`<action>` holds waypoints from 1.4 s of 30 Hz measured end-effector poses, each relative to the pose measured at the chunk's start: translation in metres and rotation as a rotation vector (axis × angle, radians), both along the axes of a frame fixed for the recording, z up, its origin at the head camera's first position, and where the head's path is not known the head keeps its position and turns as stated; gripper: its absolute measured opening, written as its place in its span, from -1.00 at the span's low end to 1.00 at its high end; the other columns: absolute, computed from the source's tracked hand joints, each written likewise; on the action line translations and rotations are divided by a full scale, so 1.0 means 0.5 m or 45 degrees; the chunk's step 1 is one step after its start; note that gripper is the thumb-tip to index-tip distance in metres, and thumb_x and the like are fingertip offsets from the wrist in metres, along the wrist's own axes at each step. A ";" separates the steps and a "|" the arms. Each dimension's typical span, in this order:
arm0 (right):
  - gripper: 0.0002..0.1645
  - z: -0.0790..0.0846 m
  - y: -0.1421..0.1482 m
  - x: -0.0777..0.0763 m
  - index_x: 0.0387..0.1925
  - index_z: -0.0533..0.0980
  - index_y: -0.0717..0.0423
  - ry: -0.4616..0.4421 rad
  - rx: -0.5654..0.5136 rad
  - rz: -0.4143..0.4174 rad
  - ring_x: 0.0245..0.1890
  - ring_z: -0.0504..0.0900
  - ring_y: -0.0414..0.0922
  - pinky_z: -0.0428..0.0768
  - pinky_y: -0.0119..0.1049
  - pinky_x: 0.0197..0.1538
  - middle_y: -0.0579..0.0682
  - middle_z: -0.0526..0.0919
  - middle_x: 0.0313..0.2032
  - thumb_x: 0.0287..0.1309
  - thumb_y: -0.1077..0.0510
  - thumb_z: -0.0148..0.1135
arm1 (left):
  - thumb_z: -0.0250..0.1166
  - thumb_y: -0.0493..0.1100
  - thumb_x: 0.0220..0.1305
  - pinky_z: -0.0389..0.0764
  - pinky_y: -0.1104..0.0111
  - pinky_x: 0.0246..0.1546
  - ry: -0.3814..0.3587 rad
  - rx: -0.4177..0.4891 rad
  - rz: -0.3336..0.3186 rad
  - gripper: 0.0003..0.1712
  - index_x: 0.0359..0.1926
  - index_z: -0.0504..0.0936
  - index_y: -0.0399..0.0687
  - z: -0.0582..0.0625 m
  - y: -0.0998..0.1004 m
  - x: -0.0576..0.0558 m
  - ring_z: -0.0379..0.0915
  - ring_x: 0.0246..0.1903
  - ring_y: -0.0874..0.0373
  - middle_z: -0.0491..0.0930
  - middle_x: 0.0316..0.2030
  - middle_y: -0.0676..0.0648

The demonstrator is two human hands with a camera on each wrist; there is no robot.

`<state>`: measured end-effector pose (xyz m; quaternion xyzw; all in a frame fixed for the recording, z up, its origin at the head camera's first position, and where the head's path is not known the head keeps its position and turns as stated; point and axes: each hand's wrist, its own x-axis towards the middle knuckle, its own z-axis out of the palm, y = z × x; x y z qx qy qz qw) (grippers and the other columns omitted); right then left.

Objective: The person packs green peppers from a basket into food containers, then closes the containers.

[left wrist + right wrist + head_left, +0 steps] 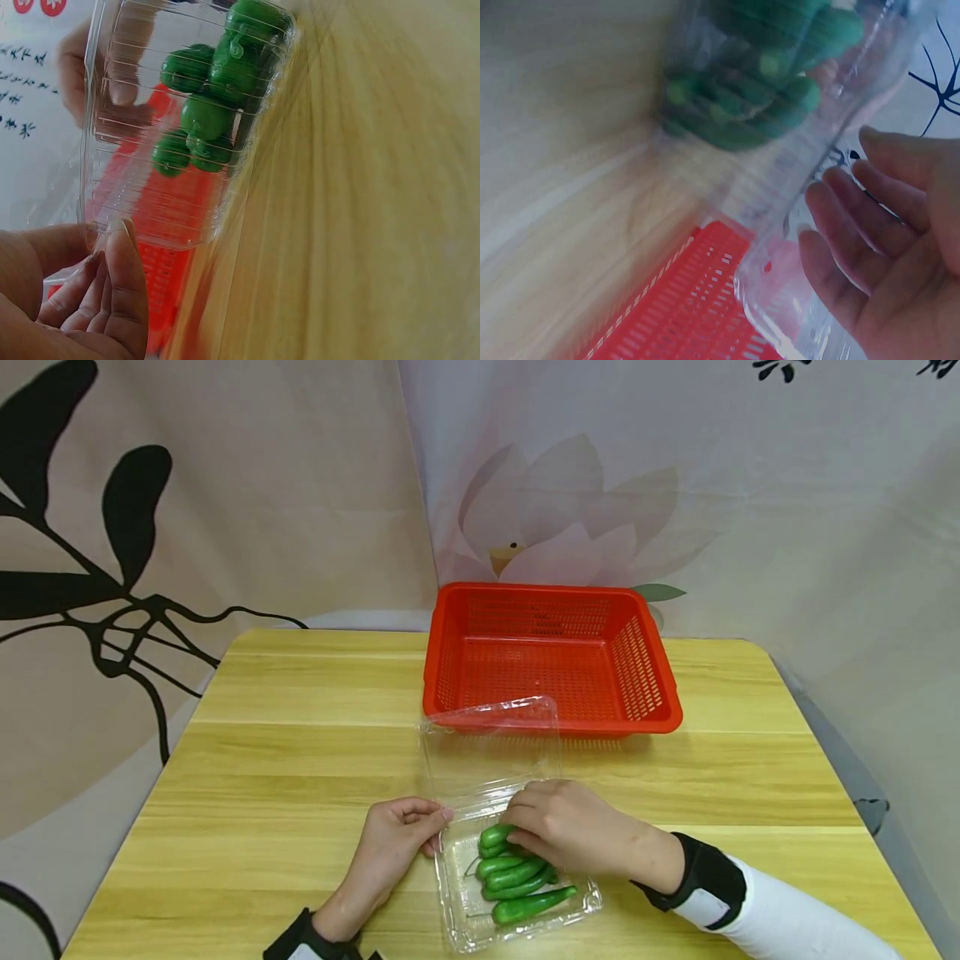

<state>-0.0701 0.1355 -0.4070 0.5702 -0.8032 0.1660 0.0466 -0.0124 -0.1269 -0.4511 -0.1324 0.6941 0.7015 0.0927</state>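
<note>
A clear plastic clamshell box (465, 935) lies on the table with its lid (491, 760) raised toward the back. Inside are several green peppers (517, 878), side by side. My left hand (393, 839) pinches the box's left edge near the hinge between thumb and fingers, as the left wrist view also shows. Above the far end of the peppers hovers my right hand (562, 827), partly covering them. In the right wrist view its fingers (847, 232) are loosely bent beside the box wall, with nothing seen between them; whether they touch a pepper I cannot tell.
A red perforated plastic basket (532, 664) stands behind the box at the back of the wooden table (300, 752). The lid's far edge overlaps the basket's front rim in the head view. Printed cloth (300, 485) hangs behind the table.
</note>
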 end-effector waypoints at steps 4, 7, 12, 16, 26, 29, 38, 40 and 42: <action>-0.89 0.005 0.012 -0.009 -0.15 0.68 -0.01 -0.013 -0.087 -0.045 -0.18 0.68 -0.26 0.69 -0.35 -0.03 -0.20 0.71 -0.20 0.32 0.14 0.45 | 0.54 -0.29 0.23 0.62 0.43 -0.57 -0.002 -0.007 0.000 -0.82 -0.28 0.77 -0.38 -0.001 0.000 0.000 0.53 -0.64 0.18 0.67 -0.55 -0.25; -0.89 0.006 0.023 -0.015 -0.19 0.69 0.00 -0.022 -0.146 -0.088 -0.20 0.69 -0.26 0.70 -0.35 -0.07 -0.20 0.71 -0.22 0.28 0.18 0.47 | 0.54 -0.29 0.23 0.61 0.44 -0.57 0.003 -0.009 -0.003 -0.82 -0.27 0.77 -0.39 -0.001 0.000 -0.001 0.53 -0.64 0.18 0.67 -0.54 -0.26; -0.82 0.008 0.040 -0.027 -0.23 0.69 0.09 0.004 -0.285 -0.199 -0.26 0.71 -0.21 0.72 -0.34 -0.22 -0.13 0.73 -0.27 0.12 0.28 0.54 | 0.54 -0.29 0.23 0.61 0.44 -0.57 0.015 -0.016 -0.005 -0.82 -0.27 0.78 -0.38 -0.001 0.001 -0.002 0.52 -0.64 0.18 0.67 -0.56 -0.25; -0.75 0.017 0.054 -0.049 -0.20 0.69 0.16 0.035 -0.464 -0.344 -0.24 0.73 -0.13 0.73 -0.27 -0.25 -0.05 0.75 -0.24 0.04 0.36 0.54 | 0.54 -0.30 0.23 0.62 0.43 -0.57 0.015 -0.018 -0.005 -0.83 -0.27 0.78 -0.38 -0.001 0.001 -0.003 0.53 -0.64 0.17 0.68 -0.54 -0.27; -0.56 0.045 0.063 -0.104 0.13 0.63 0.34 -0.087 -0.635 -0.679 -0.40 0.56 -0.18 0.60 -0.27 -0.44 0.15 0.72 -0.08 0.22 0.34 0.48 | 0.54 -0.31 0.23 0.62 0.44 -0.57 0.013 -0.008 -0.009 -0.83 -0.27 0.78 -0.40 -0.001 0.002 -0.005 0.54 -0.64 0.17 0.68 -0.53 -0.28; -0.59 0.055 0.059 -0.113 0.16 0.64 0.29 -0.221 -0.556 -0.731 -0.42 0.52 -0.18 0.57 -0.30 -0.41 0.12 0.72 -0.03 0.31 0.27 0.43 | 0.53 -0.33 0.23 0.62 0.44 -0.57 0.015 0.000 -0.007 -0.84 -0.27 0.77 -0.41 -0.002 0.003 -0.004 0.54 -0.64 0.18 0.69 -0.52 -0.29; -0.78 0.064 0.060 -0.118 0.00 0.70 0.20 -0.411 -0.529 -0.762 -0.37 0.58 -0.18 0.60 -0.32 -0.30 -0.04 0.74 -0.20 0.35 0.26 0.40 | 0.52 -0.32 0.25 0.63 0.44 -0.56 0.012 -0.006 -0.022 -0.83 -0.24 0.78 -0.40 -0.001 0.002 -0.007 0.54 -0.62 0.18 0.70 -0.50 -0.30; -0.81 0.063 0.064 -0.115 -0.04 0.70 0.19 -0.424 -0.552 -0.768 -0.38 0.58 -0.19 0.59 -0.33 -0.32 -0.06 0.73 -0.24 0.34 0.28 0.41 | 0.52 -0.31 0.26 0.63 0.44 -0.55 0.015 -0.005 -0.036 -0.81 -0.21 0.78 -0.41 -0.001 0.000 -0.008 0.54 -0.62 0.18 0.69 -0.51 -0.29; -0.83 0.061 0.068 -0.110 -0.07 0.70 0.18 -0.440 -0.573 -0.775 -0.39 0.57 -0.19 0.57 -0.36 -0.33 -0.09 0.71 -0.27 0.33 0.30 0.41 | 0.51 -0.31 0.27 0.64 0.44 -0.54 0.011 -0.003 -0.055 -0.80 -0.18 0.77 -0.43 -0.002 -0.003 -0.010 0.54 -0.60 0.18 0.69 -0.51 -0.28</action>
